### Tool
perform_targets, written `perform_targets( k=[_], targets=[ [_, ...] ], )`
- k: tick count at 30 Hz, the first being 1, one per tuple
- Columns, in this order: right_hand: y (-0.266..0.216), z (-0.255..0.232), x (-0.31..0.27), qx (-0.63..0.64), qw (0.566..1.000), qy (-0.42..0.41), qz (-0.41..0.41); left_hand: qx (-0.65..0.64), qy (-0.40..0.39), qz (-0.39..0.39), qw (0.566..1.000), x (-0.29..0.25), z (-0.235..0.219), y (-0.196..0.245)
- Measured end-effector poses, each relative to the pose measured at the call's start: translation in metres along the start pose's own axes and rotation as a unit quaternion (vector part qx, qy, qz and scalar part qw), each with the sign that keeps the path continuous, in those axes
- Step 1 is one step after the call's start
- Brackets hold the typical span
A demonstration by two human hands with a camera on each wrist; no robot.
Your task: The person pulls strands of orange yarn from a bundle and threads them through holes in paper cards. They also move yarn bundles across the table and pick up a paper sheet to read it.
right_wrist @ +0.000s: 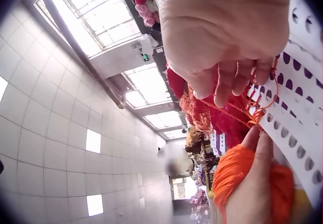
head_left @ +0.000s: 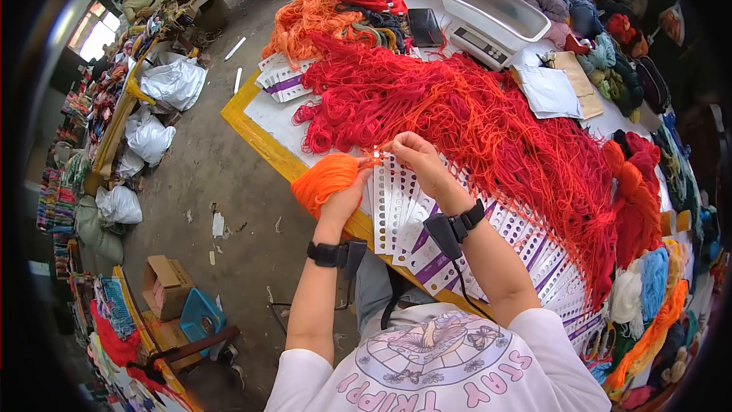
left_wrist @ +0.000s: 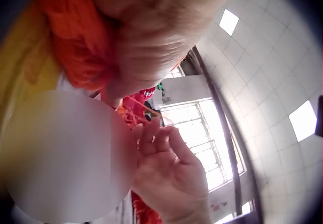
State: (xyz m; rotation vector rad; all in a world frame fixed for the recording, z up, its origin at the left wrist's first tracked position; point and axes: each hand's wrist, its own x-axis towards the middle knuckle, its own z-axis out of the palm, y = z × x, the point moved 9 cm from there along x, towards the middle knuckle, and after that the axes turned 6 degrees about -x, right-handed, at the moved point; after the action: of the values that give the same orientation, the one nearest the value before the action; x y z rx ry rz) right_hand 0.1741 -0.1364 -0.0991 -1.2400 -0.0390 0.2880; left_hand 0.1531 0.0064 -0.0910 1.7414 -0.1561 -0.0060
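My left hand [head_left: 347, 197] grips a bundle of bright orange yarn [head_left: 322, 180] at the table's front edge, its thumb and fingertips close to the knotted end. To its right, my right hand [head_left: 425, 162] pinches a thin orange strand [right_wrist: 226, 112] drawn from that end. Loose loops of orange yarn hang around the knot in the right wrist view. Under both hands lie white cards punched with rows of holes [head_left: 385, 217]. Just beyond them spreads a large heap of loose red and orange-red yarn [head_left: 465, 118].
A yellow edge [head_left: 263, 137] borders the white table. At the back stand a kitchen scale with a clear tray [head_left: 488, 19] and a dark box [head_left: 424, 27]. Paper packets [head_left: 549, 91] lie near the scale. Coloured skeins [head_left: 652, 282] fill the right side; a blue basket [head_left: 202, 320] sits on the left.
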Motion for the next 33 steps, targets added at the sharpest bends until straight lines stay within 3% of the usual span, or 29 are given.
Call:
perform_targets(
  k=[2, 4, 7, 9, 11, 12, 15, 17, 19, 23, 28, 32, 33],
  targets=[
    [-0.008, -0.005, -0.003, 0.039, 0.999, 0.018, -0.018, 0.083, 0.024, 0.04, 0.995, 0.005, -0.001, -0.034],
    [-0.019, -0.016, -0.009, 0.076, 0.995, 0.051, -0.048, 0.165, 0.032, 0.069, 0.983, 0.007, 0.002, -0.025],
    [-0.034, -0.015, -0.016, -0.058, 0.996, 0.015, -0.061, 0.267, 0.042, 0.098, 0.958, 0.004, 0.001, -0.013],
    [-0.013, -0.02, -0.012, -0.189, 0.981, 0.024, -0.042, 0.301, 0.068, 0.123, 0.943, 0.005, -0.002, -0.019],
    [-0.013, -0.018, -0.02, -0.378, 0.921, 0.056, -0.083, 0.097, 0.044, 0.046, 0.993, 0.011, -0.009, -0.041],
    [-0.015, -0.014, -0.021, -0.414, 0.904, 0.052, -0.096, -0.007, 0.032, 0.005, 0.999, 0.014, -0.013, -0.05],
    [-0.018, -0.002, -0.026, -0.493, 0.862, 0.043, -0.109, -0.217, -0.027, -0.133, 0.967, 0.01, -0.03, -0.019],
    [-0.019, 0.001, -0.028, -0.513, 0.853, 0.034, -0.085, -0.264, -0.018, -0.148, 0.953, 0.008, -0.058, -0.005],
    [-0.017, 0.003, -0.029, -0.537, 0.838, 0.037, -0.093, -0.194, -0.054, -0.124, 0.972, 0.004, -0.085, 0.014],
    [-0.019, 0.008, -0.031, -0.589, 0.8, 0.038, -0.11, -0.182, -0.001, -0.138, 0.974, -0.011, -0.153, 0.021],
    [-0.016, 0.009, -0.028, -0.593, 0.799, 0.03, -0.099, -0.183, 0.031, -0.127, 0.974, -0.031, -0.232, 0.018],
    [-0.02, 0.011, -0.03, -0.597, 0.794, 0.035, -0.108, -0.151, 0.119, -0.087, 0.978, -0.045, -0.29, 0.013],
    [-0.02, 0.01, -0.028, -0.588, 0.799, 0.04, -0.115, -0.185, 0.194, -0.068, 0.961, -0.049, -0.3, 0.018]
  ],
)
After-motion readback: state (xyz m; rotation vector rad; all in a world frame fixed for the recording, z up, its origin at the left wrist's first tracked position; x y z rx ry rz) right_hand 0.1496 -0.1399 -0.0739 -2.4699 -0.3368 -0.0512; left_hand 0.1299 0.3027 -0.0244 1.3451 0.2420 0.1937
